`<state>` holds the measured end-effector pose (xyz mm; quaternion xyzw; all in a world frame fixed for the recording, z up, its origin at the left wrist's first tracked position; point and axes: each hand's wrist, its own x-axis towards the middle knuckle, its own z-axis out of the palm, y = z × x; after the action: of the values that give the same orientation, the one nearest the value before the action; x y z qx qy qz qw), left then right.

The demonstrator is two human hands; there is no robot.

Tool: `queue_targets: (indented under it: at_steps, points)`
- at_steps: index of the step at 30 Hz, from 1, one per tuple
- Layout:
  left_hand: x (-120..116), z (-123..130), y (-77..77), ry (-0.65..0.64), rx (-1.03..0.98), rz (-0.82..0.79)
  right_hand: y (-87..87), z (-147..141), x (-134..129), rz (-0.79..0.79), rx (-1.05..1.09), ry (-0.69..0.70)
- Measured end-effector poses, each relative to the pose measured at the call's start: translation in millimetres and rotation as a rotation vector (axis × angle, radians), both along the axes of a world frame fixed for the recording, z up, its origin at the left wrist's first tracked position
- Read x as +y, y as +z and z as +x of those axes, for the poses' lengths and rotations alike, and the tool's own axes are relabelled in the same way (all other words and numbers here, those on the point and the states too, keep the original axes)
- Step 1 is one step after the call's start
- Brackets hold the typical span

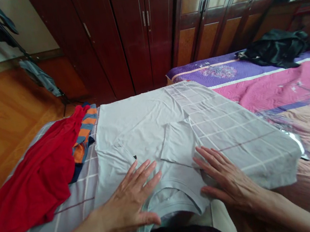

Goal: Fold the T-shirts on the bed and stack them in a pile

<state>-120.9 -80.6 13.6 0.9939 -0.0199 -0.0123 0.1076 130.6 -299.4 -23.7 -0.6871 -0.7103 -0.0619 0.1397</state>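
A light grey T-shirt (139, 114) lies spread on a grey checked cloth (234, 126), its neckline toward me. One sleeve is folded inward across the shirt's right side, and a small dark mark shows near the left shoulder. My left hand (138, 194) rests flat on the shirt left of the collar, fingers spread. On the other side, my right hand (224, 175) lies with outstretched fingers at the shirt's right shoulder edge. Neither hand grips anything.
Red clothing (47, 165) and an orange-and-grey striped garment (84, 129) lie at the left. Right of the checked surface stretches a bed with a purple and pink cover (272, 88), a black garment (277, 48) on it. Dark red wardrobes (132, 36) stand behind.
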Motion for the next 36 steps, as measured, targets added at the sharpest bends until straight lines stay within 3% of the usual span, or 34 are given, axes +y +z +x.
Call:
queue_targets:
  at_steps: [5,9,13,16,22,27,33,36]
  points:
    - [-25.7,-52.9,-19.2,-0.007,-0.205,0.151,-12.3,-21.9,-26.6,0.043,-0.024,0.184]
    - [-32.1,-78.4,-40.1,-0.018,-0.359,0.182,-27.3,-22.5,-30.2,0.125,0.07,0.201]
    - [-33.9,-82.6,-38.3,0.036,-0.398,0.042,-15.6,-20.9,-26.1,0.191,0.237,0.169]
    - [-35.5,-81.1,-32.0,0.027,-0.417,0.007,-8.7,-21.6,-27.8,0.236,0.222,0.194]
    - [-35.1,-81.1,-35.2,-0.019,-0.387,0.161,-27.0,-18.5,-35.9,0.25,-0.081,0.181]
    - [-33.4,-86.1,-39.0,0.004,-0.434,0.156,-31.5,-11.3,-40.9,0.345,-0.127,0.155]
    - [-29.2,-93.3,-42.0,0.166,-0.448,0.265,-30.4,-2.2,-40.7,0.335,-0.2,-0.054]
    - [-20.3,-99.2,-42.9,0.23,-0.42,0.313,-33.7,7.4,-37.8,0.288,-0.212,-0.093]
